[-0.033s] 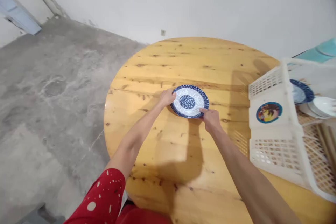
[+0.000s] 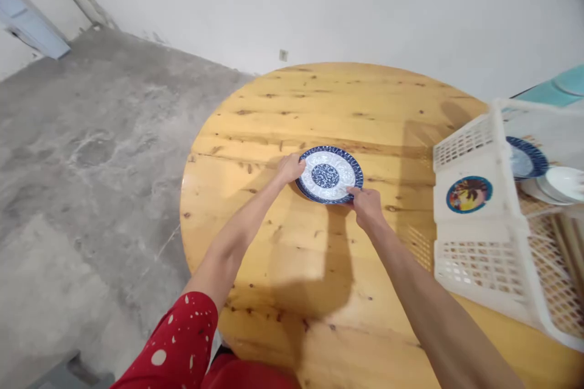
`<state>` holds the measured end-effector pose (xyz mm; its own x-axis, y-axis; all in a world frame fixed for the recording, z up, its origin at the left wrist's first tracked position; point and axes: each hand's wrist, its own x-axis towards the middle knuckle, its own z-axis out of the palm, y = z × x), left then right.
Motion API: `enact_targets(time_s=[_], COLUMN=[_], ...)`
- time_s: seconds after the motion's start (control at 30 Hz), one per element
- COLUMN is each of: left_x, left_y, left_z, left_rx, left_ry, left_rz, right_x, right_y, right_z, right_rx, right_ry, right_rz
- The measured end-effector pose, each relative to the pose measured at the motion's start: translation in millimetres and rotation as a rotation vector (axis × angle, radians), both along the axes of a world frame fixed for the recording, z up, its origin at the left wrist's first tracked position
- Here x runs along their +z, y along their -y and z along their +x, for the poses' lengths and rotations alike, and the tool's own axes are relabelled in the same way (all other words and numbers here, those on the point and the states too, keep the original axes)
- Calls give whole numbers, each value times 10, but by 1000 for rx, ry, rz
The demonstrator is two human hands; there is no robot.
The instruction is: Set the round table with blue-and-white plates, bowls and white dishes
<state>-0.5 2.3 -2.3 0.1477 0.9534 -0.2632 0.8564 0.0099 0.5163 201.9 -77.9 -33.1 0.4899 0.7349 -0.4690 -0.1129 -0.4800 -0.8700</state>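
Note:
A round plate (image 2: pixel 325 175) with a blue patterned rim and a blue centre is over the middle of the wooden table (image 2: pixel 255 127). My left hand (image 2: pixel 291 169) grips its left edge, thumb on top. At the lower right edge, my right hand (image 2: pixel 366 203) pinches the rim with the thumb over it. The fingers beneath the plate are hidden. Whether the plate rests on the wood or is held slightly above it, I cannot tell.
On the right of the table stands a white plastic basket (image 2: pixel 477 228). Inside are a blue-rimmed plate (image 2: pixel 524 158), white bowls (image 2: pixel 563 185) and some long brown sticks (image 2: pixel 570 249). A turquoise object (image 2: pixel 559 88) shows behind the basket. A white wall rises beyond the table.

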Motion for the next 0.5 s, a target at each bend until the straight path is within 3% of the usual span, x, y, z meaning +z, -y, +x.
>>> enact_targets(time_s=[0.37,0.5], left_x=[-33,-19], left_y=[-170,-129], left_z=[34,10], left_rx=[1,20], left_ry=[17,64], left_rz=[12,-15], right_x=[27,75], right_y=[-242,-211], right_z=[-1,16], right_rx=[-2,78], right_ry=[123,117], right_rz=[-12,-26])
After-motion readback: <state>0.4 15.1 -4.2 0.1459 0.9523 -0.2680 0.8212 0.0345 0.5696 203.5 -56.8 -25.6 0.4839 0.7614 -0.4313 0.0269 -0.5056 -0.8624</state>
